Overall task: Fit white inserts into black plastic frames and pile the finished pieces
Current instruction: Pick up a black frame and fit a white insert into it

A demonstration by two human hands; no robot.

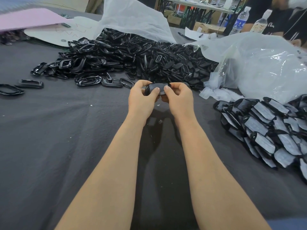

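My left hand [142,98] and my right hand [178,97] together hold one black plastic frame [157,86] above the middle of the table, with both thumbs pressing on its dark top face. A big heap of loose black frames [132,55] lies just beyond my hands. To the right sits a pile of finished pieces [269,130], black frames with white inserts showing. A few loose white inserts [216,93] lie beside a clear plastic bag [265,67].
The table is covered in dark grey cloth [58,138]. Single frames [31,83] lie scattered at the left. A pink sheet [28,18] and white paper sit at the back left. Two water bottles [240,20] stand at the back right, near another person.
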